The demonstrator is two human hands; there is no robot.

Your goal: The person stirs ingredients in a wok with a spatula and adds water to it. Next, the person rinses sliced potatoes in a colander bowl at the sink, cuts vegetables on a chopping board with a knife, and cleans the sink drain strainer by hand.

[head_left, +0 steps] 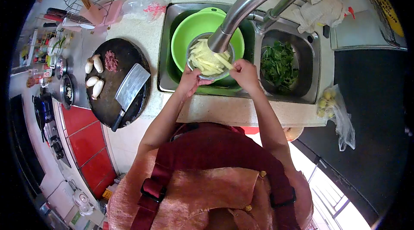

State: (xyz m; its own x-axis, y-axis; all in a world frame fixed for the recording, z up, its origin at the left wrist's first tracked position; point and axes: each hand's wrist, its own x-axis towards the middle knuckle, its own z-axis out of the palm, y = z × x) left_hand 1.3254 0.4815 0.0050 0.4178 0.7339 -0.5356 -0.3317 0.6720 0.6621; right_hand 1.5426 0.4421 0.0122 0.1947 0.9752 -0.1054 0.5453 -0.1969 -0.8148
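Metal bowl point(215, 77) of pale strips point(200, 59) sits under the tap point(220, 38), between the hands. Left hand point(189, 81) grips its near-left rim; right hand point(246, 75) pinches one strip point(224, 61) at the right edge. Forearms angle inward, reaching forward.

Pale strips point(202, 59) partly behind faucet point(220, 39), green basin point(183, 36) partly covered by bowl point(215, 76), rack items point(37, 53) indistinct

Strips point(204, 58) pale yellow, bowl point(201, 38) silvery, basin point(184, 35) lime, leaves point(279, 67) dark green
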